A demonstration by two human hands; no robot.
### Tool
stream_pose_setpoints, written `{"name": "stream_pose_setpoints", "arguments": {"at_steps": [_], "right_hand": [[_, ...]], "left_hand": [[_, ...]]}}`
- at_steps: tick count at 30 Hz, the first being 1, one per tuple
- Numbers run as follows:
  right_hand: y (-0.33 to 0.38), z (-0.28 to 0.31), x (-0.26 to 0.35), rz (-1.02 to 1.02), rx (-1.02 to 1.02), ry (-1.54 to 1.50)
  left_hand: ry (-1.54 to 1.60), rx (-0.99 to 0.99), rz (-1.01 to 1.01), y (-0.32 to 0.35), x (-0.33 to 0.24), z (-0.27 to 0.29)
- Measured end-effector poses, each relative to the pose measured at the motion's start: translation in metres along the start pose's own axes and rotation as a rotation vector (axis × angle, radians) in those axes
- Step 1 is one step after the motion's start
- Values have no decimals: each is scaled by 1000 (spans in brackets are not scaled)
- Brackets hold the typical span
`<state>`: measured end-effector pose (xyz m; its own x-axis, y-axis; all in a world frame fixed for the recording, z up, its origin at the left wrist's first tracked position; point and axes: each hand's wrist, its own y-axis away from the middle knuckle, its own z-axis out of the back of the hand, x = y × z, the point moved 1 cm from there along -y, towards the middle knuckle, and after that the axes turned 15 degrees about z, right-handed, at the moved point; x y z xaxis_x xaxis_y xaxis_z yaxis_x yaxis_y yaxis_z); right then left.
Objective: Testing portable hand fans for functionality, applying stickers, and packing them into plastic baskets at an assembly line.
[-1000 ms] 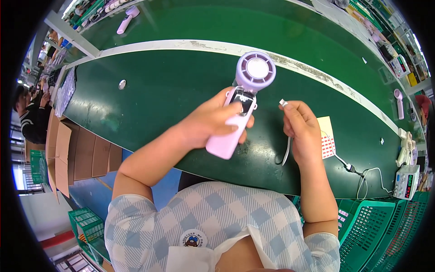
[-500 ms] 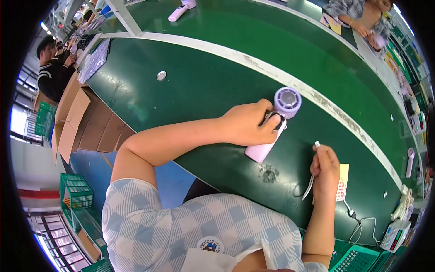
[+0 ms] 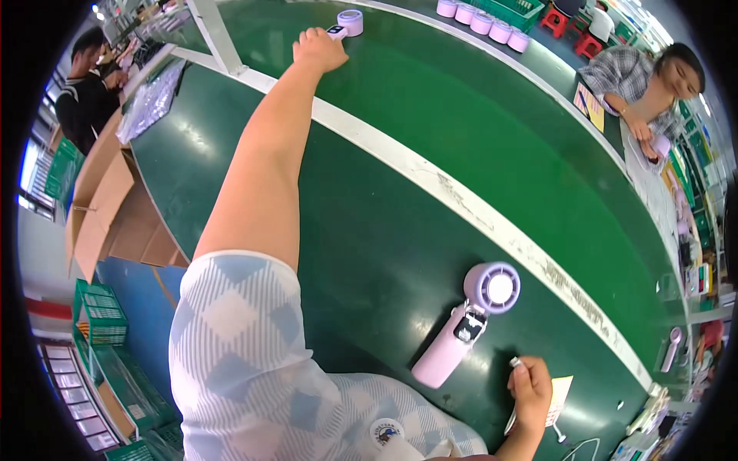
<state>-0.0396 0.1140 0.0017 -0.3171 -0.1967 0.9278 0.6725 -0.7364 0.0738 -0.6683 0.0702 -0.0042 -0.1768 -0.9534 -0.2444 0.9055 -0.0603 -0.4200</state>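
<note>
Far across the green belt, my left hand (image 3: pixel 319 51) reaches over a small lilac handheld fan (image 3: pixel 350 23), its fingers closed over the handle; the round head and dark display stick out beyond them. A second handheld fan, with a pink body (image 3: pixel 443 355) and lilac head, lies on the near green table with its dark display facing up. Just right of that fan, my right hand (image 3: pixel 532 390) pinches the white plug (image 3: pixel 515 361) of a cable between thumb and fingers. The cable runs down behind this hand.
A white rail (image 3: pixel 430 177) divides the near table from the belt. Behind my right hand lies a yellowish paper (image 3: pixel 561 396). Several fan heads (image 3: pixel 480 23) line the far edge. A co-worker (image 3: pixel 638 92) sits far right; an open carton (image 3: pixel 108 207) stands left.
My left hand has let go of the near fan and stretched out to the one on the belt. The near fan now lies on the table. My right hand still holds the plug.
</note>
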Motion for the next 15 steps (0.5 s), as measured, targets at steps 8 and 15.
{"name": "stream_pose_setpoints", "arguments": {"at_steps": [8, 15], "right_hand": [[-11, -11, 7, 53, -7, 8], [-9, -14, 19, 80, 91, 154]], "left_hand": [[231, 621, 119, 4, -9, 14], [1813, 1242, 47, 146, -8, 85]]}}
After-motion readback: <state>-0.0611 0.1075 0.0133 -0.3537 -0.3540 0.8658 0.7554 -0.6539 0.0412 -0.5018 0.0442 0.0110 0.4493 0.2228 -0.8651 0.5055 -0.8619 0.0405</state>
